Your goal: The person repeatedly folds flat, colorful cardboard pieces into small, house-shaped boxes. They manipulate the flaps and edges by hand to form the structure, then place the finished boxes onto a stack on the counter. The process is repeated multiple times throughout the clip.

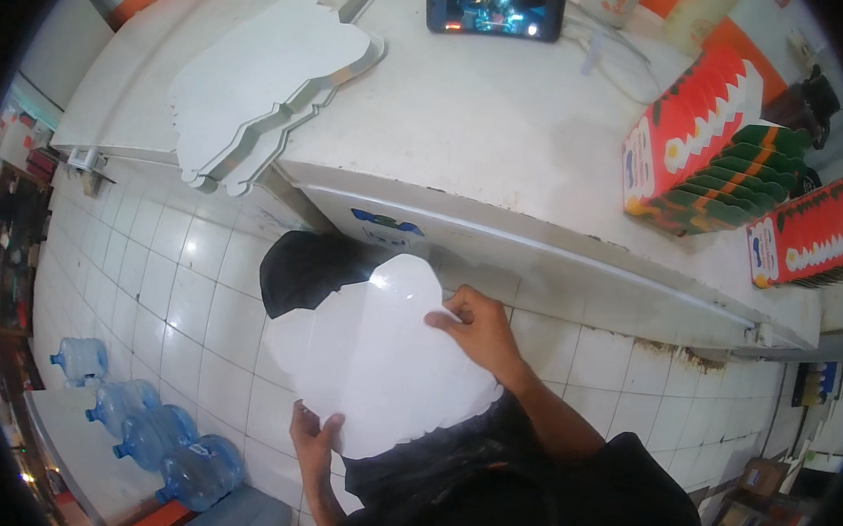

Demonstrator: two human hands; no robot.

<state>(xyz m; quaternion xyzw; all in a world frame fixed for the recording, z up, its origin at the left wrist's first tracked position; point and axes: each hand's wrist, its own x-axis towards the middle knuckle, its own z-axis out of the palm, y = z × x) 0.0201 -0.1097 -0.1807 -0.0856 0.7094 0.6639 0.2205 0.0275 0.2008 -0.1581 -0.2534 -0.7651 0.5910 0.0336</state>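
Observation:
Over my lap I hold a white die-cut cardboard blank (391,354), its plain side up, with faint fold lines and scalloped edges. My left hand (316,434) pinches its near left edge between thumb and fingers. At the far right edge my right hand (475,330) grips it, thumb on top and fingers beneath. A stack of similar white blanks (268,81) lies on the white counter's left part, its lower end jutting past the counter edge. Folded red and green printed cartons (689,135) stand nested in a row at the counter's right.
A phone (495,9) with a lit screen leans at the back of the white counter (481,111), a cable beside it. Another row of red cartons (815,232) sits at the right end. Several blue water jugs (202,472) stand at lower left. White tiles (185,286) cover the floor.

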